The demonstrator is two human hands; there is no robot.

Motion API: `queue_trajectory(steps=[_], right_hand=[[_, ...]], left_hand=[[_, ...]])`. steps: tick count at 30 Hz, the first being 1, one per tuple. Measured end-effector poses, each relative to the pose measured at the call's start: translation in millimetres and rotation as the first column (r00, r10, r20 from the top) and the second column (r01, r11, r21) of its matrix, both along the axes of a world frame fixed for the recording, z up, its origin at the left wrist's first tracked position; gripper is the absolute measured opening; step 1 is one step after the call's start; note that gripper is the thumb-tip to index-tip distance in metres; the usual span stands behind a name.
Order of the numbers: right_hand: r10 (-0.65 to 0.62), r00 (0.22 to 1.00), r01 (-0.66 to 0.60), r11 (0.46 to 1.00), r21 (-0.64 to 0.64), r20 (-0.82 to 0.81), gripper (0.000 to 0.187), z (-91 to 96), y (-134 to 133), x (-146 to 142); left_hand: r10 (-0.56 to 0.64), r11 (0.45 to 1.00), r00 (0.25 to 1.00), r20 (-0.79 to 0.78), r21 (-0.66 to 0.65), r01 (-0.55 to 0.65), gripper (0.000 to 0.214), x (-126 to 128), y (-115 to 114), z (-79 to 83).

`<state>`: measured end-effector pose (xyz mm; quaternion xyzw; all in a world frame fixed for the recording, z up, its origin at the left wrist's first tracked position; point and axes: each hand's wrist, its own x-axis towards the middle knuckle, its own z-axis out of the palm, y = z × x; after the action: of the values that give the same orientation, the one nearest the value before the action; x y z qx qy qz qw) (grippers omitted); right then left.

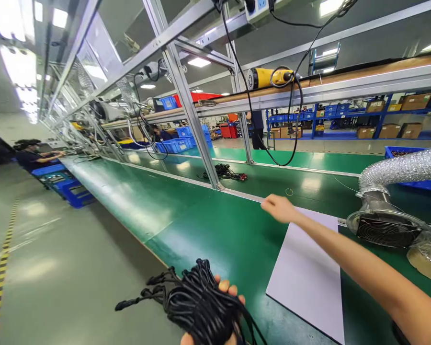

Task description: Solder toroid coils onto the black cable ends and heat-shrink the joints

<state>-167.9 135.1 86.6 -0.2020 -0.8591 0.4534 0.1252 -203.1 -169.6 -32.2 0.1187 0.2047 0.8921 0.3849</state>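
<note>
My left hand [227, 287] is wrapped round a thick coiled bundle of black cables [201, 302] at the bottom of the view, just over the bench's front edge. Several cable ends stick out to the left; others hang down on the right. Most of that palm is behind the cables. My right hand [280, 209] reaches across the bench with its fingers curled closed; whatever they hold, if anything, is hidden. Below that forearm lies a pale, flat board [305, 273]. A thin yellowish rubber band [289, 191] lies just beyond the right hand.
The long green bench [129, 191] has metal frame posts along it. Another pile of black cables [224, 171] lies behind a post. At right stand a fan with a foil duct [388, 230] and a tape roll [429, 261]. A yellow tool [269, 78] rests on the shelf above. A person sits far left.
</note>
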Motion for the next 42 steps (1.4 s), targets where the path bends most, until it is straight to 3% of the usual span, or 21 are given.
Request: queue_trajectory(steps=[1,3,5,7,9,12,15,18,21,23,25,27,29,32,38,42], right_hand=[[0.082,0.997,-0.081,0.994,-0.068,0.015,0.043,-15.1,-30,5],[0.220,0.975,-0.210,0.959,-0.191,0.031,0.078,-42.4,-86,18],[0.324,0.946,-0.304,0.897,-0.323,0.009,0.096,-59.5,-127,35],[0.388,0.919,-0.362,0.765,-0.533,-0.066,0.086,-63.3,-145,48],[0.383,0.920,-0.353,0.724,-0.593,-0.080,0.073,-57.6,-143,53],[0.324,0.946,-0.296,0.813,-0.501,-0.033,0.048,-47.8,-126,45],[0.244,0.969,-0.216,0.921,-0.325,0.046,0.031,-52.6,-114,27],[0.144,0.979,-0.137,0.989,-0.059,0.142,0.030,-71.0,-112,14],[0.075,0.975,-0.117,0.974,0.194,0.209,0.031,-89.6,-111,12],[0.063,0.968,-0.141,0.938,0.315,0.244,0.032,-96.6,-109,15],[0.068,0.961,-0.177,0.896,0.407,0.267,0.030,-98.5,-107,19],[0.081,0.958,-0.210,0.853,0.478,0.277,0.029,-97.5,-105,24],[0.093,0.956,-0.235,0.813,0.532,0.280,0.036,-97.0,-103,30],[0.113,0.953,-0.264,0.764,0.589,0.280,0.044,-101.8,-100,39],[0.114,0.980,-0.196,0.671,0.715,0.162,0.048,-118.2,-99,67],[0.263,0.959,-0.259,0.665,0.700,0.106,0.047,-119.0,-94,92]], left_hand=[[0.043,0.999,0.999,-0.004,-0.014,-0.043,0.077,0,8,9.3],[0.166,0.986,0.985,-0.046,-0.026,-0.167,0.075,-4,27,28.2],[0.293,0.954,0.952,-0.084,-0.041,-0.297,0.070,-16,45,46.4],[0.408,0.907,0.907,-0.100,-0.069,-0.416,0.060,-34,61,62.8],[0.476,0.855,0.871,-0.122,-0.168,-0.491,0.047,-57,73,75.5],[0.488,0.761,0.840,-0.236,-0.357,-0.542,0.032,-93,85,83.7],[0.477,0.663,0.814,-0.331,-0.472,-0.581,0.027,-123,89,74.6],[0.475,0.466,0.749,-0.462,-0.590,-0.659,0.032,-141,87,49.5],[0.454,0.219,0.670,-0.587,-0.655,-0.723,0.038,-147,83,19.4],[0.430,0.087,0.627,-0.649,-0.662,-0.745,0.040,-146,85,3.3],[0.410,-0.001,0.592,-0.694,-0.650,-0.760,0.041,-141,89,-7.6],[0.404,-0.051,0.561,-0.723,-0.630,-0.775,0.042,-134,92,-14.4],[0.419,-0.083,0.528,-0.739,-0.610,-0.788,0.043,-128,93,-19.8],[0.457,-0.082,0.495,-0.739,-0.590,-0.804,0.043,-127,83,-28.0],[0.565,0.038,0.480,-0.672,-0.559,-0.828,0.031,-133,54,-37.1],[0.677,0.081,0.426,-0.599,-0.516,-0.853,0.033,-134,53,-26.5]])
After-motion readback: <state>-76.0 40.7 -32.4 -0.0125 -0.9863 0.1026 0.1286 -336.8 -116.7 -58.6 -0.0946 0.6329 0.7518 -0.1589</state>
